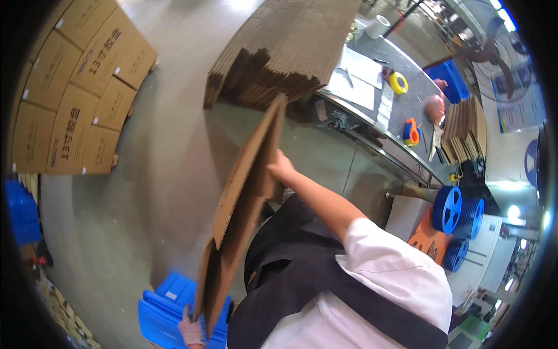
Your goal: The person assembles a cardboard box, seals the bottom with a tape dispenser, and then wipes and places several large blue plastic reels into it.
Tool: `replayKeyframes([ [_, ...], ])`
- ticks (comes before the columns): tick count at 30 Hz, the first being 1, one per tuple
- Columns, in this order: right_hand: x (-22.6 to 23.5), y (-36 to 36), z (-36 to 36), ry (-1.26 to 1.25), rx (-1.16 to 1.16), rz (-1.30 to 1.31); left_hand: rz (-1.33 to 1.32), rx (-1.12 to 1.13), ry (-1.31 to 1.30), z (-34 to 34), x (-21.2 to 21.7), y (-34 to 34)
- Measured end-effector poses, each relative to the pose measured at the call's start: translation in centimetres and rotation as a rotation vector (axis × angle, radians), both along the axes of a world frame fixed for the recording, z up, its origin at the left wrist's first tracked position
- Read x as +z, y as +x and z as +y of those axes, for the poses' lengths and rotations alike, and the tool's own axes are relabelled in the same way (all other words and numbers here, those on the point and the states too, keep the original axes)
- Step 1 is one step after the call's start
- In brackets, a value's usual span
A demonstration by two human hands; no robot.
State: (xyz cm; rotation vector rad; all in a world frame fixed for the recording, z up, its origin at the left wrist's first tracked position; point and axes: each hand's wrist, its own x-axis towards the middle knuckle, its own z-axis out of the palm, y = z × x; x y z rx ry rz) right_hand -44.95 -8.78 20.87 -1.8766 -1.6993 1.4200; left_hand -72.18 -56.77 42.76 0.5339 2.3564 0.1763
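Note:
A partly folded brown cardboard box stretches between my hands, its flaps hanging slightly apart. Its far end is gripped by my right hand, fingers curled over the edge. At the near left end, my left hand, which seems to wear a thin glove, holds the lower edge of the cardboard; part of its fingers is hidden behind it. Just beyond the box's far tip stands a tall stack of flattened cartons. Blue plastic crates lie beneath and beside my left hand.
Sealed cartons are piled at the far left. On the right runs a workbench with papers, yellow tape and an orange-and-blue tape dispenser. Blue reels stand at the right, below a fan.

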Motion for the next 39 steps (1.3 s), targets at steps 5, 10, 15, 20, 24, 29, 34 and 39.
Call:
replayKeyframes([
  [5, 2.8, 19.6, -7.6, 0.082, -0.437, -0.064, 0.133, -0.463, 0.091, 15.3, -5.9, -7.0],
  [10, 6.1, 33.7, -13.9, 0.134, -0.39, -0.275, 0.138, -0.698, 0.26, 34.0, -13.0, 2.1],
  [15, 4.2, 39.6, -18.1, -0.057, -0.341, -0.368, 0.146, -0.658, 0.223, 42.3, -20.3, 14.1],
  [20, 1.7, 42.0, -13.8, -0.061, -0.334, -0.144, 0.435, -0.705, -0.008, 45.9, -24.5, 24.2],
  [24, -8.5, 35.2, -15.1, 0.042, -0.129, -0.438, 0.426, -0.729, 0.009, 46.0, -24.5, 28.5],
  [29, -11.7, 38.8, -9.9, -0.277, 0.199, -0.391, 0.339, -0.866, -0.446, 43.3, -28.3, 38.1],
  [34, -12.2, 49.1, -8.7, -0.034, 0.332, -0.087, 0.145, -1.261, -0.831, 43.7, -35.5, 46.8],
  [39, -9.3, 65.4, -0.5, 0.252, -0.561, -0.128, -0.152, -0.618, -0.289, 43.1, -32.7, 44.5],
])
